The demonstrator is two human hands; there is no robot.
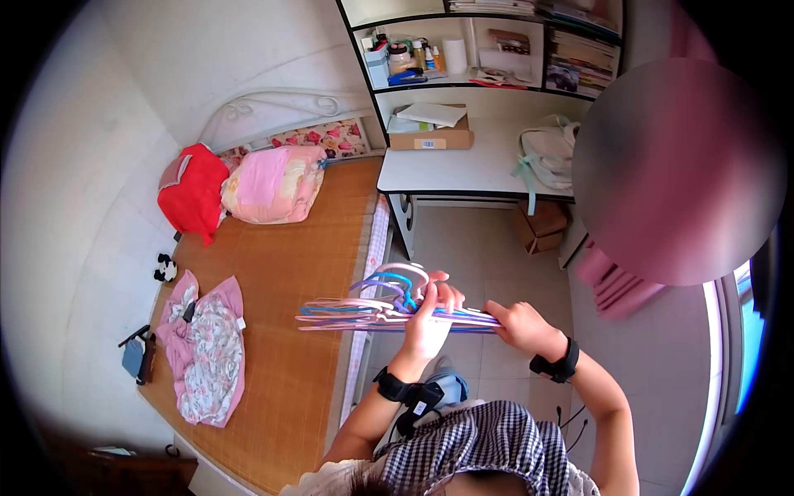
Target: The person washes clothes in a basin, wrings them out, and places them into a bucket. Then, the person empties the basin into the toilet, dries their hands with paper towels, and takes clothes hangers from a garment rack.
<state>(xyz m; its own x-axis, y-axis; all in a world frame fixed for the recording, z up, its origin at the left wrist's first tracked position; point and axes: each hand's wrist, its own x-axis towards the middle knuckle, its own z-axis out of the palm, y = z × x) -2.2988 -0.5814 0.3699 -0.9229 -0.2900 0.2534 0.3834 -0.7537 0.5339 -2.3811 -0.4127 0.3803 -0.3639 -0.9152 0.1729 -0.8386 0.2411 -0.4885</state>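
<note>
A bundle of clothes hangers (356, 312) in pink, blue and purple lies sideways across both hands, in front of my body. My left hand (432, 312) grips the bundle near its middle, close to the curved hooks. At the right end of the bundle, my right hand (523, 326) is closed around the hanger tips. Black straps circle both wrists. To the left, a pink floral garment (207, 351) is spread on the bed mat (289, 273).
A red bag (192, 190) and a folded pink quilt (277, 186) sit at the bed's head. Beyond are a white desk (488, 161) with a cardboard box (430, 136) and a pale bag (547, 153), and shelves above. A pink curtain (616, 281) hangs at right.
</note>
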